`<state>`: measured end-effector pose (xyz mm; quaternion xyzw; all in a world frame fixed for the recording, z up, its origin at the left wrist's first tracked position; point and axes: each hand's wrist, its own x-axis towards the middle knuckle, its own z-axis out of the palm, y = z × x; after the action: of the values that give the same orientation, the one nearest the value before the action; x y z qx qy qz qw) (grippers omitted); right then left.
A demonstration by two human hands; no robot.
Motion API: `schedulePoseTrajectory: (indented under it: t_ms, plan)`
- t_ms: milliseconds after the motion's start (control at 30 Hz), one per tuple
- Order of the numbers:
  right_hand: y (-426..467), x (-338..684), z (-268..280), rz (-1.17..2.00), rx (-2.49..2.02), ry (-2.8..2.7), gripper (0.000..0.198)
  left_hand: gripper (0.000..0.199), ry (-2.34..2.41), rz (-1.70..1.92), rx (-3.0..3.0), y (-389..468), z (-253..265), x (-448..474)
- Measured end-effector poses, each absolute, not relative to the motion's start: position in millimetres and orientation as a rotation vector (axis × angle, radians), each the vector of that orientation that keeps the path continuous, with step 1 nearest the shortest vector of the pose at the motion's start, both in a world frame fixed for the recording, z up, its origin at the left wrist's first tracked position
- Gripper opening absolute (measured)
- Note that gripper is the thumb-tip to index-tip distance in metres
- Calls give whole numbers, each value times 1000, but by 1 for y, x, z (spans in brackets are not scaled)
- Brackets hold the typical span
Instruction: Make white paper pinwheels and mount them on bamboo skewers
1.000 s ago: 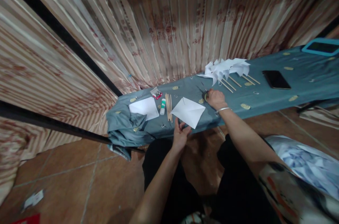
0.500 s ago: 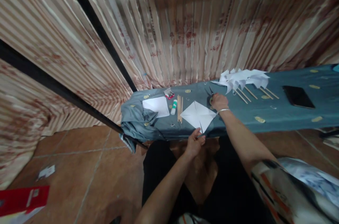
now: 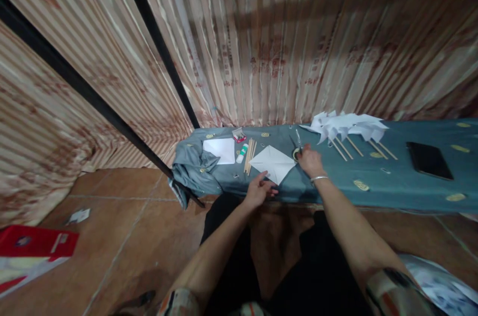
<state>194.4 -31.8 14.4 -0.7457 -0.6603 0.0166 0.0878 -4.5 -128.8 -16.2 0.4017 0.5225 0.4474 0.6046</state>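
A white square of paper point(image 3: 274, 162) lies turned like a diamond on the cloth-covered table, with slits running in from its corners. My left hand point(image 3: 258, 191) is at the paper's near left edge, its fingers apart and lightly bent. At the paper's right corner, my right hand point(image 3: 309, 160) has its fingers closed round the handles of a pair of scissors point(image 3: 297, 144). The scissors' blades point away from me and look spread. To the paper's left are several wooden sticks point(image 3: 250, 157) and a green-and-white glue stick point(image 3: 242, 153).
White paper pinwheels point(image 3: 347, 124) on sticks lie at the back right, left of a black tablet point(image 3: 429, 160). A small red-and-white box point(image 3: 239, 135) and white paper sheets point(image 3: 220, 150) sit on the left. Dark poles point(image 3: 160, 47) stand at the table's left end, before a striped curtain point(image 3: 261, 32).
My left hand has let go of the paper's near corner and moved left along its edge. My right hand remains at the scissors, whose blades now look wider apart. The view has shifted slightly.
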Motion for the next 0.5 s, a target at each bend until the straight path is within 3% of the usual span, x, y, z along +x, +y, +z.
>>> schedulePoseTrajectory:
  t_ms: [167, 367, 500]
  plan:
    - [-38, 198, 16, 66, -2164, -2000, 40, 28, 1488, 1220, 1110, -100, -1, -52]
    - [-41, 197, 18, 100, -2134, -2011, 31, 43, 1793, 1229, 1401, -57, 17, -94]
    - [-41, 195, 16, 88, -2160, -1997, 30, 41, 1865, 1090, 1588, -41, 7, -101]
